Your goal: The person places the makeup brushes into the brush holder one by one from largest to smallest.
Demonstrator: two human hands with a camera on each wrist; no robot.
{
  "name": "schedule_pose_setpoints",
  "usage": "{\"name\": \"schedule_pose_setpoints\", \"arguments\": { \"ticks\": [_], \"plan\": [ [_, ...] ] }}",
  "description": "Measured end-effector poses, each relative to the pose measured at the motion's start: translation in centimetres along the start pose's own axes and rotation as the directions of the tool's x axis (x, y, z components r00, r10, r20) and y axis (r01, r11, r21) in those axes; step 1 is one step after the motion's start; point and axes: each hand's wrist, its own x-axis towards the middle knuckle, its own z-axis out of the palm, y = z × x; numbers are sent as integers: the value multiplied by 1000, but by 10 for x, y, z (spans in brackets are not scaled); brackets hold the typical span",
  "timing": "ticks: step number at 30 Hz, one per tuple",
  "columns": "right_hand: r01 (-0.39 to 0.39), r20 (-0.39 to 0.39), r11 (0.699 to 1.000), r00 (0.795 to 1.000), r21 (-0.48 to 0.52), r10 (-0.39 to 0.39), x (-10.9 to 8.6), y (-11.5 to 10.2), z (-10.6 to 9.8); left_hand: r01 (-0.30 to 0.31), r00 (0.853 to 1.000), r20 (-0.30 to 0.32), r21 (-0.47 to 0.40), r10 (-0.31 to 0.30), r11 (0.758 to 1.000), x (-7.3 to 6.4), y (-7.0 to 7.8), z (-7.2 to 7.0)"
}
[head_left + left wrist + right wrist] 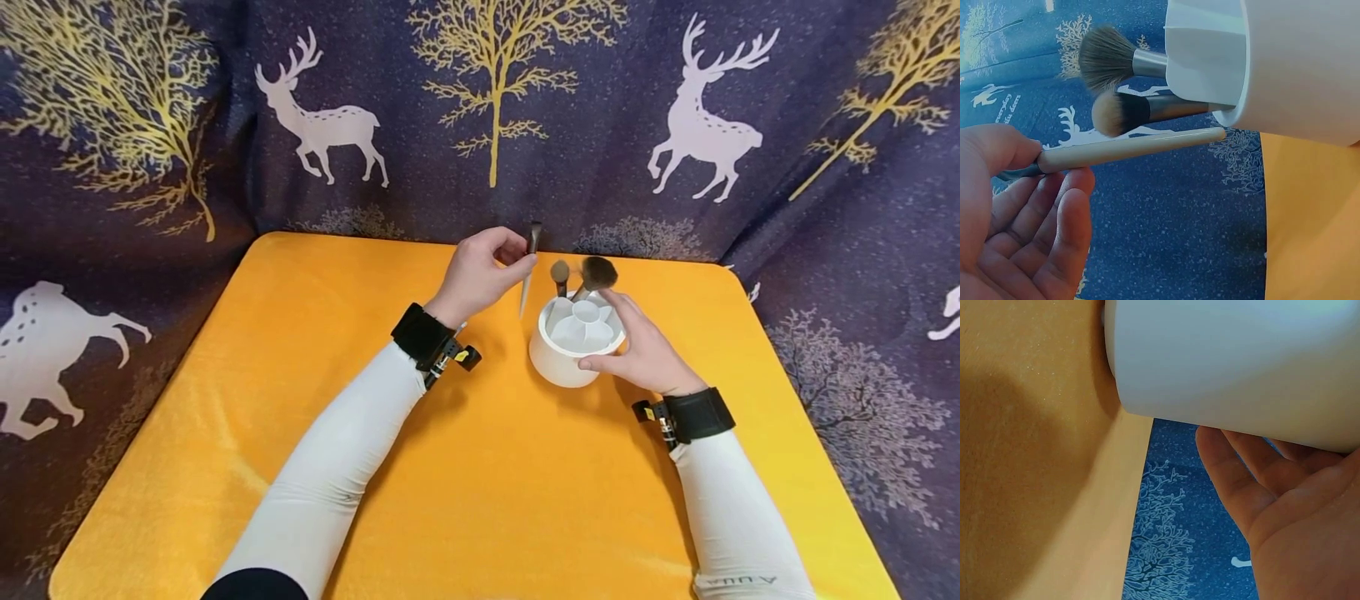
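My left hand pinches a makeup brush near its dark ferrule, between thumb and fingers. The pale, tapered handle points down, its tip just outside the rim of a white round brush holder. Petal-shaped dividers fill the holder's top. Around its right side my right hand grips it, thumb on the near wall and fingers at the far side. Two brushes stand in the holder, bristles up: a large fluffy dark brush and a smaller tan-tipped brush.
A yellow cloth-covered table with rounded corners lies under both arms. Behind it and at the sides hangs a dark blue curtain printed with white deer and yellow trees.
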Motion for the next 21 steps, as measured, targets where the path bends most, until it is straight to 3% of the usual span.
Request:
{"name": "schedule_pose_setpoints", "arguments": {
  "ticks": [21],
  "plan": [
    [15,-6,1000,1000,6,-15,1,1,-1,-69,998,10,2,69,998,7,8,13]
  ]
}}
